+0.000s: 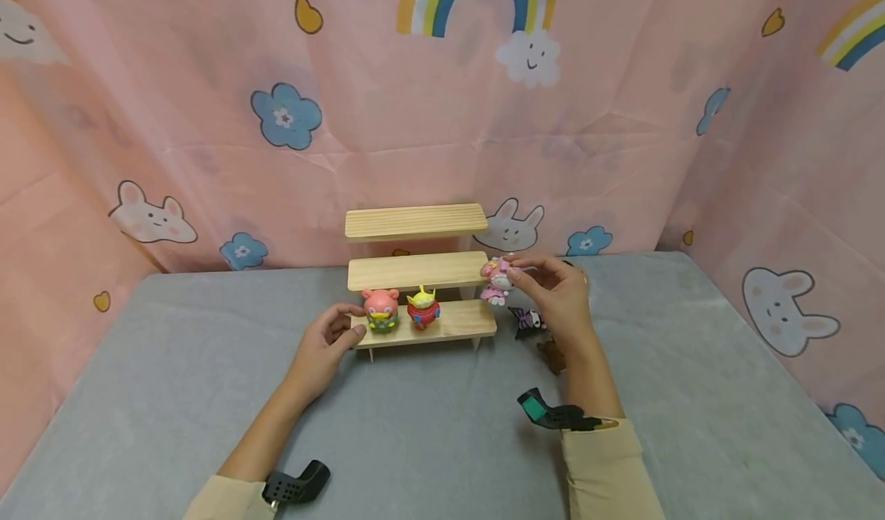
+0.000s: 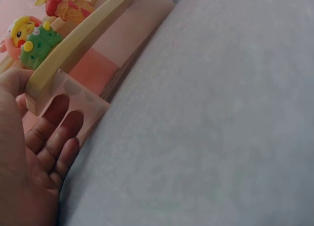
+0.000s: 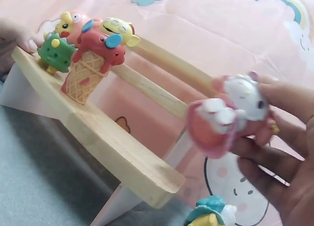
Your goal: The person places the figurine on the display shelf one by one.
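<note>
A three-tier wooden display shelf (image 1: 449,322) stands on the grey table. My left hand (image 1: 326,349) grips the left end of its lowest tier; the thumb (image 2: 19,81) lies on that end. On this tier a pink-hooded figurine (image 1: 381,310) with a green body stands closest to the left hand. To its right is a figurine with a yellow-green head and red body (image 1: 423,308), its base waffle-patterned in the right wrist view. My right hand (image 1: 553,293) pinches a pink and white figurine (image 1: 496,280) in the air, by the right end of the middle tier.
Below the right hand, a black and purple figurine (image 1: 528,320) and a partly hidden brown item (image 1: 553,356) are on the table. The right wrist view shows a teal and yellow figurine (image 3: 211,213) low down. A pink printed curtain (image 1: 415,151) hangs behind.
</note>
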A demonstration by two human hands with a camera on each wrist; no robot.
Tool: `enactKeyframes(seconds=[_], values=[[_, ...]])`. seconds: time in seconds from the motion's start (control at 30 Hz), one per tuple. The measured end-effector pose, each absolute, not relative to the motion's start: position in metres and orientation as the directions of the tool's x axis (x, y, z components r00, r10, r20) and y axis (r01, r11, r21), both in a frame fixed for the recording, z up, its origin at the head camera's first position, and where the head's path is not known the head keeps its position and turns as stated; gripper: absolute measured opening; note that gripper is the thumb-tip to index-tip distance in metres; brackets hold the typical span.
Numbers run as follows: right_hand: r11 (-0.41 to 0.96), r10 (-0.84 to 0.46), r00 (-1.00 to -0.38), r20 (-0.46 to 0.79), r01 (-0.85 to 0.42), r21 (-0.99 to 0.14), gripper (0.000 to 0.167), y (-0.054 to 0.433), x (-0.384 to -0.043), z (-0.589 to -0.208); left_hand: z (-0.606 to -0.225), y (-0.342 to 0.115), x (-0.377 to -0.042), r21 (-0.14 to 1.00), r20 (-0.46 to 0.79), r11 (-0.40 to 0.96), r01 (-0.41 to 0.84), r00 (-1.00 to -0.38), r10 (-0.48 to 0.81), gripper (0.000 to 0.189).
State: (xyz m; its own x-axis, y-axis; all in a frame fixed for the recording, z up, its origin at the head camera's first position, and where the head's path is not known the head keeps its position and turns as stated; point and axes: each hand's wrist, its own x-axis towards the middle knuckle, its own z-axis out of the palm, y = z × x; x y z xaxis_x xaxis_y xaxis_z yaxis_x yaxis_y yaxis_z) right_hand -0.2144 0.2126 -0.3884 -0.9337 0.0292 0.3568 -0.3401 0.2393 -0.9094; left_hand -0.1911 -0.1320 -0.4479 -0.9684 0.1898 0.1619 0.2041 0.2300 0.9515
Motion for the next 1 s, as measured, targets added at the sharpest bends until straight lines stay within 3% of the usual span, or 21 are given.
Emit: enactKeyframes(seconds=[0.27,0.53,1.0], values=[[0.253,-0.206,-0.947,0.245,-0.294,-0.922,0.017,0.210,-0.212,-0.390,-0.447,-0.131,-0.190,0.951,0.164,0.227,0.207,-0.967,0.196,0.025],[0.254,-0.230,-0.941,0.247,-0.303,-0.918,0.015,0.209,-0.212,-0.390,-0.447,-0.131,-0.191,0.950,0.162,0.231,0.208,-0.966,0.202,0.025],[0.419,-0.220,-0.960,0.173,-0.253,-0.872,0.019,0.201,-0.211,-0.381,-0.448,-0.132,-0.190,0.950,0.181,0.219,0.224,-0.963,0.199,0.025]])
